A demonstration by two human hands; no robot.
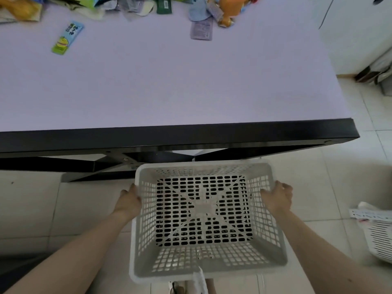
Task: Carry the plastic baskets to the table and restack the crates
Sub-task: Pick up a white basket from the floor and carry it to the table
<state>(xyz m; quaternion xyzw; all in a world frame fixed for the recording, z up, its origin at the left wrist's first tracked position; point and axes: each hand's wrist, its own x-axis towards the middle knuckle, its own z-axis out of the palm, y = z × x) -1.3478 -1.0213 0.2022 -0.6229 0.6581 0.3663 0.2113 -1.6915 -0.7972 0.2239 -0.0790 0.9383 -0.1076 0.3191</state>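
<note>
White basket [203, 257] is held by left hand [129, 200] and right hand [277, 198], fingers curled over its side rims, not yet up on the surface [169, 92] past its near edge.

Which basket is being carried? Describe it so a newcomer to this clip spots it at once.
Start at the lilac table with its black edge. Just before its near edge, over the tiled floor, is an empty white lattice basket. The left hand and right hand grip its side rims; the other basket, at the picture's right edge, is untouched.
</note>
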